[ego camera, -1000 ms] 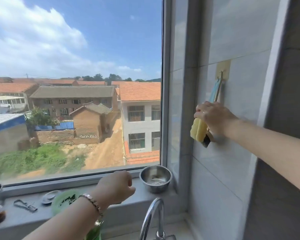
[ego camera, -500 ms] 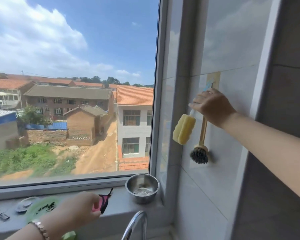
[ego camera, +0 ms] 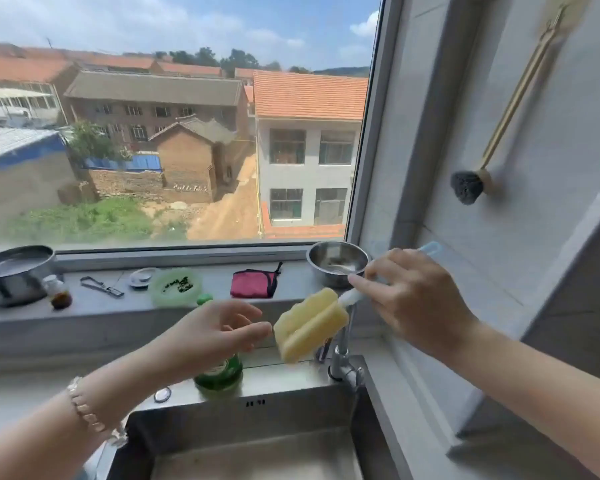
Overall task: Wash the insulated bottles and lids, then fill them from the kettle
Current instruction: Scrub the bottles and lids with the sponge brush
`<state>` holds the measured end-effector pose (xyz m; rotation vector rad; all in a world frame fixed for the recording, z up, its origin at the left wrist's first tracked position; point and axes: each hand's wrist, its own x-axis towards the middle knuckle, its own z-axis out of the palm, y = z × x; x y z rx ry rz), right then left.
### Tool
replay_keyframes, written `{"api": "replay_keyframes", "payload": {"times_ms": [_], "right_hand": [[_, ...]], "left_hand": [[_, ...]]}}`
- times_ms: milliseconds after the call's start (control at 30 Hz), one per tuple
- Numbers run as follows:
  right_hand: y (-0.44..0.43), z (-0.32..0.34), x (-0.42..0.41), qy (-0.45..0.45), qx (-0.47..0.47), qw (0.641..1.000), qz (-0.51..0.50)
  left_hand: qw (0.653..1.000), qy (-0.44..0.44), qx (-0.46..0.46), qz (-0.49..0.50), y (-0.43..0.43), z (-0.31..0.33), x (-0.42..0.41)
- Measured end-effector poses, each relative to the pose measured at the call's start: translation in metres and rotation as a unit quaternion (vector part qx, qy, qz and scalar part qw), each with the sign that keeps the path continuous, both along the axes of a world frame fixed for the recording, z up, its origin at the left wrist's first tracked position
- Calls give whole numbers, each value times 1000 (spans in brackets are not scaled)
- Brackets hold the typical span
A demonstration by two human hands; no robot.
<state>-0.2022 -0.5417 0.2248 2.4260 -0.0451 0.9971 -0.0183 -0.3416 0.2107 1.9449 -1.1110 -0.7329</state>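
Note:
My right hand [ego camera: 409,299] grips the pale blue handle of a sponge brush, whose yellow sponge head [ego camera: 309,323] points down-left above the sink's back edge. My left hand [ego camera: 219,330] hovers open just left of the sponge, fingers spread, holding nothing. A green bottle [ego camera: 219,375] stands on the sink ledge, partly hidden behind my left hand. The steel sink [ego camera: 243,441] lies below both hands. No insulated bottle, lid or kettle is in view.
The faucet [ego camera: 343,362] rises right of the sponge. On the windowsill sit a steel bowl [ego camera: 336,263], a pink pouch [ego camera: 255,284], a green lid [ego camera: 175,287], a peeler [ego camera: 101,286], a small jar [ego camera: 59,292] and a steel pot [ego camera: 16,271]. A wooden-handled brush [ego camera: 471,183] hangs on the right wall.
My right hand took the sponge brush off the wall hook and brought it down over the sink. My left hand left the pink pouch on the sill and moved toward the sponge.

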Motion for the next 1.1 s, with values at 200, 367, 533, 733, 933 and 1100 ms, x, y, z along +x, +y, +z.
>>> {"api": "replay_keyframes", "payload": {"times_ms": [200, 367, 533, 733, 933, 1100], "right_hand": [[98, -113, 27, 75, 217, 972, -41], [143, -144, 52, 320, 561, 758, -95], [152, -165, 79, 293, 782, 544, -77], [120, -179, 118, 129, 841, 507, -138], [90, -177, 168, 83, 892, 425, -126], [79, -178, 186, 63, 903, 408, -121]], "left_hand": [[986, 146, 73, 46, 63, -81, 11], [988, 113, 88, 61, 92, -132, 47], [999, 2, 50, 13, 83, -153, 76], [974, -225, -5, 23, 18, -146, 150], [969, -229, 96, 3, -66, -131, 200], [982, -154, 108, 11, -91, -146, 204]]}}
